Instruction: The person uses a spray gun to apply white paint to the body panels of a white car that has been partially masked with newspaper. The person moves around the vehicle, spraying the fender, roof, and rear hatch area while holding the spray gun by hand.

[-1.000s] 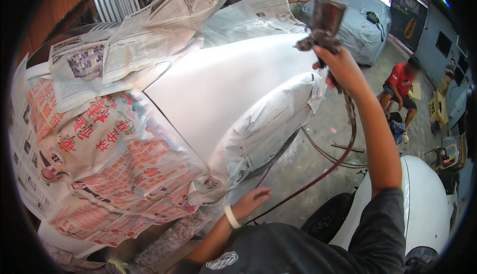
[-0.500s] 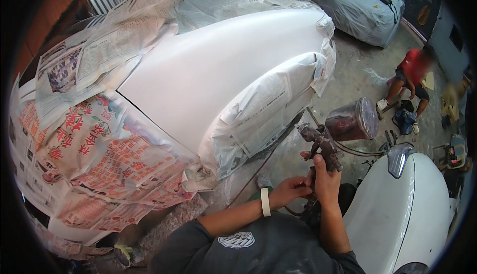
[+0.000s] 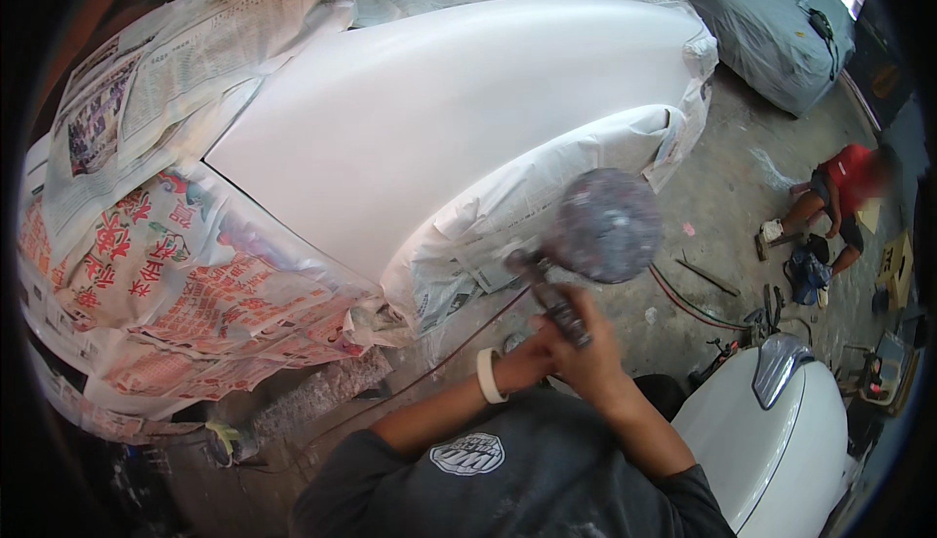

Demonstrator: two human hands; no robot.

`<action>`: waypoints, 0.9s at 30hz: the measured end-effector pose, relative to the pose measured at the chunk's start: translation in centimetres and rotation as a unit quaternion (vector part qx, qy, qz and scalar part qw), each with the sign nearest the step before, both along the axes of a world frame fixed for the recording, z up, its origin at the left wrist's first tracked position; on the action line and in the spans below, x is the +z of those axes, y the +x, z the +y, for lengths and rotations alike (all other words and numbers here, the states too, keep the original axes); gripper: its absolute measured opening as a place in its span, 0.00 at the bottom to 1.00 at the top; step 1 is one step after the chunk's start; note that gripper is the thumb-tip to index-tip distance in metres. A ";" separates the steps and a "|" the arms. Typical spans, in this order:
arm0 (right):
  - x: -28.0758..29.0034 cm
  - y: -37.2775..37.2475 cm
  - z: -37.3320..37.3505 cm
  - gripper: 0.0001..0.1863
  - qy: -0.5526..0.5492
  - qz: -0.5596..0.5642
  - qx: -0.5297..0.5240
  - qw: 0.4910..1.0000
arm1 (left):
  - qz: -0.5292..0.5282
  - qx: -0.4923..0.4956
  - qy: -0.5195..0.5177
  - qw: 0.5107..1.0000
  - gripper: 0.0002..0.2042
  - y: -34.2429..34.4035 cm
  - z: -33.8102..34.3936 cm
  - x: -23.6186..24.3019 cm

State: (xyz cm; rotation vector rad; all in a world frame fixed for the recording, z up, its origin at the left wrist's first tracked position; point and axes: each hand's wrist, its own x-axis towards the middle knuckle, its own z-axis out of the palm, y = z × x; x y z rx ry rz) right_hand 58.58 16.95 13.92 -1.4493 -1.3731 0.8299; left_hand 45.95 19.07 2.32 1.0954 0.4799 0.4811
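My right hand is wrapped round the grip of a dark, paint-stained spray gun. On the gun sits a large round paint cup, mottled grey and dark red and blurred by motion. Close against the right hand, at the foot of the grip, my left hand has its fingers closed; their tips are hidden. Beyond the gun is a white car fender, smooth and pale. Masking newspaper covers the wheel opening below it, with the cup in front of part of it.
Newspaper and red-printed sheets wrap the car's front. A white scooter stands close at my right. Red and green hoses lie on the floor. A person in red sits at the right, near a covered car.
Both hands and the spray gun have moved left, toward the car. The cup has swung from the gun's right to above it, its round end now facing me. The view has shifted slightly.
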 end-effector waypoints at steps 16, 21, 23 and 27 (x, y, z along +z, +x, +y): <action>-1.4 16.2 10.0 0.14 0.014 0.135 -0.121 0.983 | 0.090 -0.116 0.022 0.989 0.20 4.3 4.4 -0.8; -2.0 25.5 13.7 0.13 0.051 0.196 -0.215 0.955 | 0.114 -0.110 0.021 0.987 0.20 7.6 5.2 -0.7; -3.1 29.4 15.0 0.12 0.044 0.205 -0.229 0.950 | 0.120 -0.099 0.028 0.987 0.21 9.1 5.6 -0.6; -5.0 36.3 16.8 0.13 0.019 0.185 -0.250 0.950 | 0.134 -0.055 0.028 0.989 0.21 13.3 6.2 -0.4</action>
